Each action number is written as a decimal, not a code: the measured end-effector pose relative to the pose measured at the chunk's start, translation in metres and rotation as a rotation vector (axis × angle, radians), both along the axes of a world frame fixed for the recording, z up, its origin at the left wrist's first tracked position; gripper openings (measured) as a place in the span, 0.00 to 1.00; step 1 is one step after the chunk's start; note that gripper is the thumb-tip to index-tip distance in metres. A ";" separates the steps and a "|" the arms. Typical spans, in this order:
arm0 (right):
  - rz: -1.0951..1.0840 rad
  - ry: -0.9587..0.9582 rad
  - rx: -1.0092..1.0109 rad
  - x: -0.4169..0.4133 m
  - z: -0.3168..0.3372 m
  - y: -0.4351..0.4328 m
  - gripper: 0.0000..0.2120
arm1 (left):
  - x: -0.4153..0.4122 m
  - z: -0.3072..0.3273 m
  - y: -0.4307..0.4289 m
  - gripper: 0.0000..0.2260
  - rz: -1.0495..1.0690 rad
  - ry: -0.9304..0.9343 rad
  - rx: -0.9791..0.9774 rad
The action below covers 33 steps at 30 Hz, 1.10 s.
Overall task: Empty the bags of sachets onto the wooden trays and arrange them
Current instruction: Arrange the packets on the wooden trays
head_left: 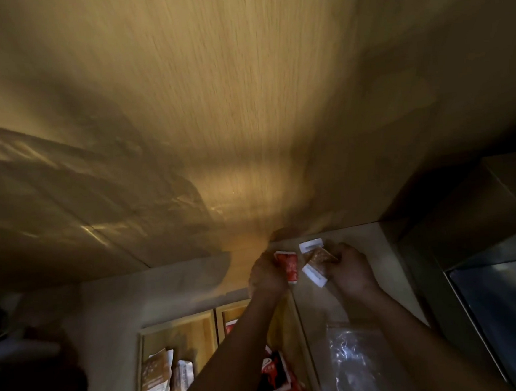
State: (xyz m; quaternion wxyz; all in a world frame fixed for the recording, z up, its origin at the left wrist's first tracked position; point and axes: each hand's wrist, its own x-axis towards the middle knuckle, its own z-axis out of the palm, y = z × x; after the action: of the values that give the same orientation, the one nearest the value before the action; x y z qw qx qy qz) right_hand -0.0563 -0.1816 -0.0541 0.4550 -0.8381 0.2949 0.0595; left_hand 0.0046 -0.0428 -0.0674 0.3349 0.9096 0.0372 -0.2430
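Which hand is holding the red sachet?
The left hand holds the red sachet; the right hand grips a brown sachet with white ends.

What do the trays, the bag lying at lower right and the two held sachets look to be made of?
Trays: light wood, visible grain. Bag: clear, glossy plastic film with crinkled highlights. Red sachet and brown sachet: probably printed plastic or foil laminate; too blurred to be sure.
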 end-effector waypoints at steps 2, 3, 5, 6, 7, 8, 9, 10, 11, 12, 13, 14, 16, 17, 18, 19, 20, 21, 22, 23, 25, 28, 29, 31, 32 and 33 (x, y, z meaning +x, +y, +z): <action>-0.025 -0.055 0.048 -0.003 0.009 -0.001 0.09 | -0.003 0.009 0.009 0.10 0.079 -0.009 -0.072; -0.047 -0.084 0.071 -0.004 0.012 -0.001 0.10 | -0.004 0.013 0.014 0.08 0.117 -0.030 -0.117; -0.097 -0.133 0.142 -0.007 0.022 0.002 0.11 | -0.008 0.026 0.025 0.09 0.211 -0.047 -0.275; -0.119 -0.153 0.190 -0.009 0.027 0.005 0.11 | -0.012 0.034 0.032 0.11 0.247 -0.036 -0.336; -0.136 -0.161 0.246 -0.011 0.028 0.007 0.10 | -0.015 0.042 0.039 0.12 0.272 -0.037 -0.386; -0.154 -0.171 0.297 -0.014 0.033 0.011 0.09 | -0.019 0.050 0.048 0.11 0.287 -0.035 -0.428; -0.163 -0.183 0.338 -0.015 0.034 0.013 0.10 | -0.023 0.057 0.056 0.09 0.300 -0.037 -0.476; -0.165 -0.193 0.371 -0.018 0.037 0.018 0.11 | -0.029 0.065 0.066 0.06 0.314 -0.037 -0.517; -0.158 -0.199 0.391 -0.020 0.040 0.022 0.11 | -0.037 0.073 0.075 0.04 0.333 -0.035 -0.548; -0.148 -0.201 0.403 -0.023 0.043 0.027 0.11 | -0.044 0.080 0.084 0.03 0.354 -0.041 -0.565; -0.127 -0.204 0.415 -0.026 0.045 0.032 0.12 | -0.053 0.085 0.094 0.03 0.381 -0.050 -0.584; -0.100 -0.202 0.430 -0.031 0.050 0.038 0.12 | -0.063 0.090 0.104 0.04 0.406 -0.062 -0.606; -0.037 -0.183 0.449 -0.039 0.059 0.053 0.12 | -0.083 0.095 0.123 0.03 0.445 -0.079 -0.643; -0.013 -0.178 0.460 -0.043 0.061 0.060 0.12 | -0.095 0.096 0.132 0.04 0.464 -0.087 -0.641; 0.005 -0.176 0.470 -0.047 0.064 0.069 0.12 | -0.106 0.092 0.141 0.05 0.484 -0.085 -0.629; 0.015 -0.180 0.478 -0.049 0.066 0.075 0.11 | -0.118 0.088 0.147 0.05 0.494 -0.065 -0.614; 0.028 -0.180 0.477 -0.051 0.068 0.082 0.11 | -0.130 0.083 0.151 0.07 0.502 -0.037 -0.601; 0.046 -0.179 0.476 -0.052 0.069 0.090 0.11 | -0.142 0.079 0.153 0.08 0.503 -0.014 -0.593; 0.069 -0.173 0.474 -0.052 0.071 0.098 0.11 | -0.153 0.074 0.155 0.09 0.507 0.006 -0.590; 0.093 -0.167 0.474 -0.052 0.071 0.107 0.11 | -0.163 0.069 0.157 0.09 0.518 0.021 -0.586; 0.143 -0.153 0.465 -0.053 0.070 0.125 0.12 | -0.180 0.060 0.161 0.10 0.548 0.047 -0.574; 0.240 -0.103 0.417 -0.058 0.064 0.154 0.11 | -0.201 0.047 0.171 0.08 0.588 0.086 -0.551; 0.280 -0.072 0.402 -0.060 0.060 0.163 0.10 | -0.207 0.043 0.175 0.08 0.606 0.104 -0.547; 0.355 -0.014 0.378 -0.063 0.051 0.179 0.10 | -0.218 0.037 0.182 0.07 0.644 0.140 -0.525; 0.386 0.007 0.362 -0.064 0.046 0.187 0.10 | -0.223 0.034 0.186 0.07 0.661 0.153 -0.514; 0.417 0.024 0.342 -0.065 0.041 0.195 0.11 | -0.227 0.033 0.189 0.07 0.681 0.161 -0.506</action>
State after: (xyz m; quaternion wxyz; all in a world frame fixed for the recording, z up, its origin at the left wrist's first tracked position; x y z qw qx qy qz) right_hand -0.1216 0.0132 -0.0129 0.5642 -0.7911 0.1070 0.2107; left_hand -0.2228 0.1465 -0.0345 0.6047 0.7128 0.3002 -0.1902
